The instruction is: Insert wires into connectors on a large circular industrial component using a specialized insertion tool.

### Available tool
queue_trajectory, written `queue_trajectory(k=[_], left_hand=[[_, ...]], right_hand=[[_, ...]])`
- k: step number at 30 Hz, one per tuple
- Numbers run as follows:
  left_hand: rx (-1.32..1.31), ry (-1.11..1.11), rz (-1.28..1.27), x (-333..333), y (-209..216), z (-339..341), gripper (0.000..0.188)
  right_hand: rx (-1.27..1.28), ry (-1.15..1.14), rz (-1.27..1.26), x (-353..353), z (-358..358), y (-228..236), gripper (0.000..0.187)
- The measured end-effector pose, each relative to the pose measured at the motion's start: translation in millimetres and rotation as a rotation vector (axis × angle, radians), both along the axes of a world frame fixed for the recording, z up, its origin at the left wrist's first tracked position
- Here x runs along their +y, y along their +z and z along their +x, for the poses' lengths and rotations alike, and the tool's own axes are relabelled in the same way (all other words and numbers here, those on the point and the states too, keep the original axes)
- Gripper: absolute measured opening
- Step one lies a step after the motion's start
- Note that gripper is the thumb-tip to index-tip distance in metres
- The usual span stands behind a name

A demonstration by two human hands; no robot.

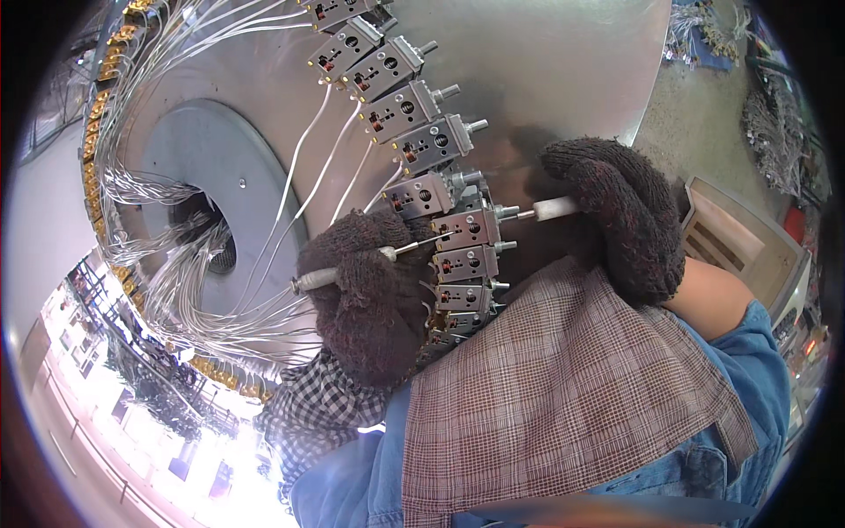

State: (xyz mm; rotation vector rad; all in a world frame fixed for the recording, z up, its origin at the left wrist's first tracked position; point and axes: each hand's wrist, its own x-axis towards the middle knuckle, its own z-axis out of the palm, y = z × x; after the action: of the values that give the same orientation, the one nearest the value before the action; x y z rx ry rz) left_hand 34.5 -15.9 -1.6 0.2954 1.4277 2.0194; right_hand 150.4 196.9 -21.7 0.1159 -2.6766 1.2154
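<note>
My left hand (368, 295), in a dark knitted glove, is closed round a thin screwdriver (319, 279) with a pale wrapped handle. Its slim blade lies across the face of a small metal box-shaped control unit (466, 229) with a shaft. My right hand (616, 211), gloved alike, grips a white-handled tool (554, 209), whose metal end meets the shaft on the right side of that same unit. A curved row of similar units (400, 113) runs above and below it. My fingers partly cover the lower units.
White wires (299, 176) run from the units toward a grey round hub (207, 132) on a large metal turntable (528, 62). Brass-coloured fittings (91, 141) line the far left rim. At the right stands a beige bin (748, 229); wire bundles (695, 35) lie beyond.
</note>
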Motion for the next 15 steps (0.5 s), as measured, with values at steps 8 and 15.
queue_trajectory(k=[8, 15], left_hand=[[-0.362, 0.019, 0.131, -0.7, -7.2, 1.5, 0.029], [-0.253, 0.105, 0.080, -0.5, -9.3, 7.4, 0.027]], right_hand=[[-0.259, -0.275, -0.756, -9.0, 2.2, 10.3, 0.034], [-0.308, -0.333, -0.946, -9.0, 9.9, 19.7, 0.038]])
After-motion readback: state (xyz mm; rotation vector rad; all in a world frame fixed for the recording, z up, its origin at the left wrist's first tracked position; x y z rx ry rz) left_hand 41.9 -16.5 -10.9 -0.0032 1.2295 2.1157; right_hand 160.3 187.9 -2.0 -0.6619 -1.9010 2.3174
